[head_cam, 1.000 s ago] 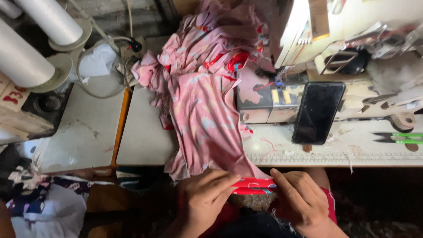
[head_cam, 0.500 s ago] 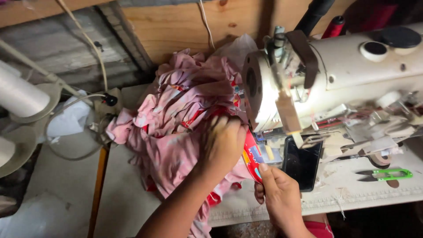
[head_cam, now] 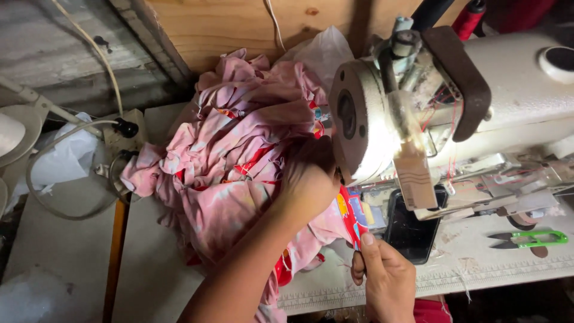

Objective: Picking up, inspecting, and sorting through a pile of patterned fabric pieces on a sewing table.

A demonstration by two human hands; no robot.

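Your left hand (head_cam: 308, 182) is now pressing flat, fingers spread, on the pink cloth (head_cam: 233, 173) beside the sewing machine (head_cam: 418, 107) (it was lower before), while your right hand (head_cam: 382, 278) is pinching the red edge (head_cam: 353, 221), so the piece is coming toward the needle.

Soft pink cloth (head_cam: 233, 161), matt

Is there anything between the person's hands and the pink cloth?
No. The left hand rests right on the pink cloth, and the right hand pinches its red printed edge between thumb and finger. Nothing visible sits between them. The sewing machine stands just beside the left hand.
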